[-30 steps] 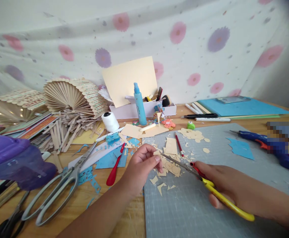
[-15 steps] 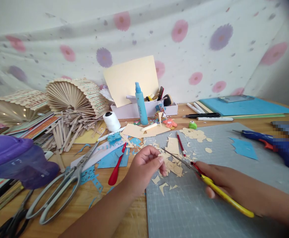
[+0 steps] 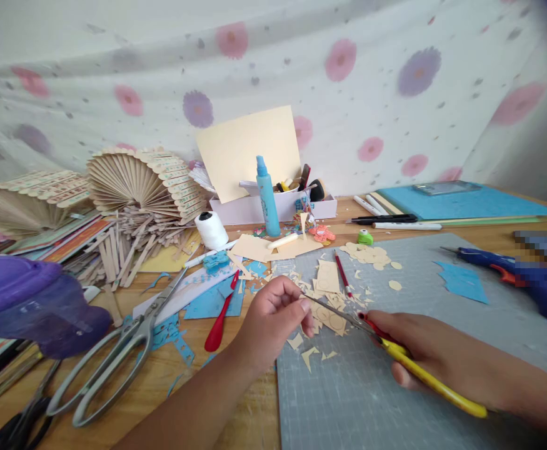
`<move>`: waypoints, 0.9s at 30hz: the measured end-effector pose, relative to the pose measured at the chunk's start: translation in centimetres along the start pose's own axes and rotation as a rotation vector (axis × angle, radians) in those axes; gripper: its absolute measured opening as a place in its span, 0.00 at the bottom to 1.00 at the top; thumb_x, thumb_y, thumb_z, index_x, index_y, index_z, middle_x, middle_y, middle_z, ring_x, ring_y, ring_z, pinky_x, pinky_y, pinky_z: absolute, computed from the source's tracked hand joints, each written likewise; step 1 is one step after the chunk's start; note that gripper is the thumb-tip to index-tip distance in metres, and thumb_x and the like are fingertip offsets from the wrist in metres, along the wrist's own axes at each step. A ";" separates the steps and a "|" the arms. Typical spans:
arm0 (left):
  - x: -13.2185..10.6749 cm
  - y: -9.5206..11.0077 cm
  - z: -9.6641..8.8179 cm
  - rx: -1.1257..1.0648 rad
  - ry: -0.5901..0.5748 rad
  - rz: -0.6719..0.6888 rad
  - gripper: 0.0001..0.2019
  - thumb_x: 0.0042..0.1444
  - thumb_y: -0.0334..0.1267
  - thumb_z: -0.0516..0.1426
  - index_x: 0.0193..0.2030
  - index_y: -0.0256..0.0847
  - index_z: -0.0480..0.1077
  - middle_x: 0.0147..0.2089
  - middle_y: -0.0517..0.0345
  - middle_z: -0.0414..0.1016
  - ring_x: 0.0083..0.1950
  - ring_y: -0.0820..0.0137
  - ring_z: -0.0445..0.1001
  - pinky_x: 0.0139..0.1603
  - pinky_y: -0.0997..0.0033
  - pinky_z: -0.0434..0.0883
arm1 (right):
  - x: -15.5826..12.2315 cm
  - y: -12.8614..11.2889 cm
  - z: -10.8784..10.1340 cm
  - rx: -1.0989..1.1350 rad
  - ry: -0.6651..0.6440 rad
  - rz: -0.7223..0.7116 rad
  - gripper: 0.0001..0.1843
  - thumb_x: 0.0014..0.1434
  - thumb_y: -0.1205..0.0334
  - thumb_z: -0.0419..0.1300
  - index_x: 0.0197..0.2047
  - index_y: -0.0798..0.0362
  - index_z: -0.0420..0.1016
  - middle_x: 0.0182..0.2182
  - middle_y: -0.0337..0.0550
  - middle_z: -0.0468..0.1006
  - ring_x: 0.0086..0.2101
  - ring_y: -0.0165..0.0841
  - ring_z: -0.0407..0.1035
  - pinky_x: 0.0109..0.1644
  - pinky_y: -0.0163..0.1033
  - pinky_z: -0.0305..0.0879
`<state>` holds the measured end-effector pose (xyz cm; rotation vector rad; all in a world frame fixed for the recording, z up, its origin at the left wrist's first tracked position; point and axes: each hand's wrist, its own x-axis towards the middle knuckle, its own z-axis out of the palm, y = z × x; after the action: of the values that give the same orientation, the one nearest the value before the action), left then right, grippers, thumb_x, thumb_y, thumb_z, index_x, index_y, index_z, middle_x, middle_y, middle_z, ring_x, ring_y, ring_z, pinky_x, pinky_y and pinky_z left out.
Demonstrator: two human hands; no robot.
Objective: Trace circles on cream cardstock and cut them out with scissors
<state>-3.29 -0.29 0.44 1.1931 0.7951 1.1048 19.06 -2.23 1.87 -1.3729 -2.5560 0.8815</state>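
My left hand (image 3: 280, 312) is closed in a pinch over the left edge of the grey cutting mat (image 3: 339, 400). Its fingertips seem to hold a small bit of cream paper, mostly hidden. Wrapped in my right hand (image 3: 435, 353) are scissors (image 3: 423, 369) with yellow and red handles. Their blades look closed, and the tips reach my left fingertips. Beneath and behind the blades lie cream paper scraps (image 3: 332, 319), some with circles drawn on them. Cut cream circles (image 3: 369, 253) are heaped farther back, beside a dark red pencil (image 3: 343, 273).
Large silver scissors (image 3: 114, 356), a purple cup (image 3: 34, 306) and a red spoon-shaped tool (image 3: 219, 322) lie left. A blue bottle (image 3: 267, 203) stands before a white box (image 3: 230, 212). At right are a blue glue gun (image 3: 512, 269) and a blue paper piece (image 3: 463, 281).
The scissor blades have come together, and their tips have moved slightly left to my left fingertips. The handles have swung a little to the right. My left hand has hardly moved.
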 end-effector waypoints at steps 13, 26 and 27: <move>-0.1 -0.1 0.2 -0.019 -0.028 0.015 0.07 0.48 0.33 0.55 0.25 0.38 0.59 0.19 0.64 0.70 0.19 0.78 0.67 0.22 0.77 0.66 | 0.1 -0.2 -0.3 0.072 -0.020 0.001 0.09 0.55 0.60 0.50 0.31 0.50 0.70 0.30 0.43 0.76 0.34 0.39 0.69 0.35 0.40 0.65; 0.0 0.0 0.2 -0.041 -0.004 -0.006 0.07 0.48 0.32 0.55 0.25 0.38 0.58 0.18 0.65 0.70 0.18 0.78 0.67 0.21 0.78 0.65 | 0.2 0.2 -0.1 0.066 -0.003 0.002 0.07 0.54 0.61 0.51 0.30 0.50 0.69 0.33 0.44 0.77 0.34 0.41 0.70 0.34 0.41 0.65; 0.0 0.0 0.3 -0.035 -0.003 -0.006 0.06 0.48 0.32 0.55 0.25 0.38 0.58 0.18 0.65 0.70 0.18 0.79 0.67 0.21 0.78 0.66 | 0.2 0.2 -0.1 0.055 -0.003 0.010 0.07 0.53 0.60 0.51 0.30 0.50 0.69 0.33 0.45 0.77 0.34 0.41 0.70 0.34 0.42 0.65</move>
<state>-3.07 -0.39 0.49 1.1624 0.7742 1.1078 19.09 -1.93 1.84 -1.3712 -2.5092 0.9489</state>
